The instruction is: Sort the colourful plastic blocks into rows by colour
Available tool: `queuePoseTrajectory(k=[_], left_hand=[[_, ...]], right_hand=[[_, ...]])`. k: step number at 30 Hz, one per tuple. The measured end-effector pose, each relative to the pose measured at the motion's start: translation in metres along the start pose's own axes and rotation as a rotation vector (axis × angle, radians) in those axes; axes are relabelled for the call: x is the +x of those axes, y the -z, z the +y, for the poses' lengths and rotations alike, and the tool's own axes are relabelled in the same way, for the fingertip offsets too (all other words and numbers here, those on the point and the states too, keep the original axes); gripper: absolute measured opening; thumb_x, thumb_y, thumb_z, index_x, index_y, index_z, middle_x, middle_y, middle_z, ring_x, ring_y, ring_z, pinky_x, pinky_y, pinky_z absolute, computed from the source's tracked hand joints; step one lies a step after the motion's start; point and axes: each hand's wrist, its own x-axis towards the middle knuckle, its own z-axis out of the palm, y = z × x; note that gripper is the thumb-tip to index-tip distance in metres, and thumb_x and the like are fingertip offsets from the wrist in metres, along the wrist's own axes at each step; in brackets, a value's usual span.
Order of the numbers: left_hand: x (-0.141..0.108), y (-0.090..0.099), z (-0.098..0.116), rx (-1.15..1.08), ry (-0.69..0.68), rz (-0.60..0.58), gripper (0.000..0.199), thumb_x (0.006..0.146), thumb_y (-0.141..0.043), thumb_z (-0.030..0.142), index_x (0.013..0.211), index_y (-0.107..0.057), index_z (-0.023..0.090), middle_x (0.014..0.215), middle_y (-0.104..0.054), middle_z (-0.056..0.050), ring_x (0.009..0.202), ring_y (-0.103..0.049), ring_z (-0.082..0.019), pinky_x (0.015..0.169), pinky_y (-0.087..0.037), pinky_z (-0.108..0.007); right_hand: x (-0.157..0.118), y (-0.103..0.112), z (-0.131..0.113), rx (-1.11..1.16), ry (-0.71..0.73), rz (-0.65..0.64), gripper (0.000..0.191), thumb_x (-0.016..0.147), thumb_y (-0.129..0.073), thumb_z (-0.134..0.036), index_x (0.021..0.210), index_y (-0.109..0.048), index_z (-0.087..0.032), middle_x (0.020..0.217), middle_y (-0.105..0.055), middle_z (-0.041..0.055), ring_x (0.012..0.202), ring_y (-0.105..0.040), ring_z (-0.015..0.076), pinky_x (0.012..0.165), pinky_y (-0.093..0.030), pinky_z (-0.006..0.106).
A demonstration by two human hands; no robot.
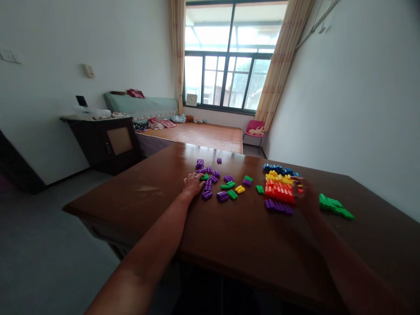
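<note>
"Green plastic, I'm guessing: where is that piece point(204, 177) lying?"

"It's lying on the table point(229, 232), beside the scattered purple pieces point(208, 186), and the left hand point(193, 184) is touching it with its fingertips."

"Are they clamping it?"

"I'm seeing bent fingers reaching over it, but they aren't showing whether they're pinching."

"What is the right hand point(303, 197) doing?"

"It's hovering beside the red-orange rows point(279, 191), with the green group point(334, 206) lying on its far side. It's blurring, so I cannot tell whether its fingers are gripping anything."

"How is the green piece likely handling?"

"Probably it's feeling light, stiff and slightly slippery, hardly fragile. Its rounded sides are offering the best hold, across the middle, with purple neighbours crowding one side."
</note>
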Motion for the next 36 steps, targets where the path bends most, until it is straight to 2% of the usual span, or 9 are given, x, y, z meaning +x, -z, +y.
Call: queuePoseTrajectory(k=[4, 8, 13, 18, 24, 27, 31, 34, 36], left_hand=[[-0.001, 0.000, -0.001, -0.022, -0.025, 0.013, 0.023, 0.085, -0.059, 0.034, 0.107, -0.061, 0.028, 0.115, -0.063, -0.004, 0.113, -0.052, -0.026, 0.093, -0.042, -0.041], [-0.002, 0.001, -0.003, -0.029, -0.002, 0.005, 0.021, 0.085, -0.059, 0.036, 0.104, -0.061, 0.027, 0.103, -0.066, -0.004, 0.107, -0.056, -0.024, 0.091, -0.043, -0.038], [-0.003, -0.001, -0.006, -0.065, -0.037, 0.046, 0.031, 0.085, -0.058, 0.028, 0.116, -0.058, 0.028, 0.115, -0.063, -0.005, 0.111, -0.054, -0.024, 0.091, -0.045, -0.037], [0.001, -0.005, -0.009, -0.140, -0.046, 0.083, 0.039, 0.084, -0.055, 0.019, 0.123, -0.058, 0.023, 0.120, -0.056, -0.007, 0.110, -0.056, -0.021, 0.096, -0.045, -0.032], [0.011, -0.011, -0.020, -0.205, -0.080, 0.152, 0.040, 0.079, -0.051, 0.013, 0.117, -0.062, 0.020, 0.116, -0.057, -0.008, 0.106, -0.059, -0.021, 0.099, -0.046, -0.031], [0.019, -0.015, -0.027, -0.196, -0.090, 0.177, 0.041, 0.077, -0.052, 0.015, 0.116, -0.062, 0.018, 0.112, -0.061, -0.009, 0.106, -0.059, -0.023, 0.098, -0.046, -0.035], [0.025, -0.014, -0.032, -0.181, -0.095, 0.176, 0.043, 0.074, -0.053, 0.021, 0.116, -0.063, 0.015, 0.109, -0.064, -0.011, 0.099, -0.061, -0.025, 0.092, -0.049, -0.036], [0.026, -0.010, -0.032, -0.176, -0.064, 0.184, 0.045, 0.074, -0.053, 0.024, 0.117, -0.063, 0.015, 0.108, -0.063, -0.011, 0.090, -0.063, -0.023, 0.086, -0.051, -0.034], [0.025, -0.006, -0.031, -0.166, -0.047, 0.190, 0.046, 0.074, -0.053, 0.027, 0.117, -0.062, 0.015, 0.107, -0.063, -0.012, 0.085, -0.064, -0.022, 0.083, -0.052, -0.034]], right_hand=[[0.006, -0.034, -0.097, 0.134, 0.342, -0.486, 0.029, 0.090, -0.044, -0.027, 0.110, -0.065, -0.024, 0.116, -0.065, 0.0075, 0.108, -0.057, 0.0237, 0.096, -0.044, 0.038], [0.020, -0.071, -0.155, 0.054, 0.454, -0.727, 0.036, 0.087, -0.051, -0.018, 0.121, -0.061, -0.025, 0.127, -0.060, 0.0053, 0.115, -0.053, 0.0224, 0.100, -0.040, 0.034], [0.037, -0.098, -0.170, -0.021, 0.514, -0.923, 0.037, 0.078, -0.060, -0.013, 0.112, -0.065, -0.025, 0.124, -0.061, 0.0052, 0.114, -0.054, 0.0223, 0.098, -0.040, 0.030], [0.038, -0.092, -0.162, 0.110, 0.437, -0.749, 0.038, 0.073, -0.058, -0.010, 0.110, -0.060, -0.020, 0.115, -0.059, 0.0082, 0.099, -0.059, 0.0191, 0.088, -0.044, 0.029], [0.031, -0.053, -0.092, 0.433, 0.027, -0.488, 0.029, 0.076, -0.058, -0.024, 0.104, -0.059, -0.019, 0.107, -0.061, 0.0063, 0.083, -0.061, 0.0152, 0.076, -0.051, 0.029], [0.031, -0.021, -0.021, 0.498, -0.186, -0.310, 0.033, 0.079, -0.055, -0.038, 0.105, -0.059, -0.019, 0.102, -0.065, 0.0067, 0.078, -0.063, 0.0166, 0.073, -0.053, 0.032], [0.019, 0.029, 0.097, 0.327, -0.368, 0.058, 0.032, 0.075, -0.054, -0.036, 0.100, -0.061, -0.017, 0.102, -0.067, 0.0114, 0.084, -0.064, 0.0210, 0.077, -0.053, 0.037], [-0.003, 0.056, 0.171, 0.081, -0.448, 0.132, 0.028, 0.070, -0.057, -0.029, 0.094, -0.063, -0.015, 0.098, -0.068, 0.0130, 0.085, -0.064, 0.0227, 0.080, -0.052, 0.039], [-0.018, 0.064, 0.200, -0.011, -0.473, 0.097, 0.027, 0.069, -0.059, -0.025, 0.094, -0.064, -0.016, 0.098, -0.068, 0.0124, 0.087, -0.064, 0.0226, 0.083, -0.051, 0.038]])
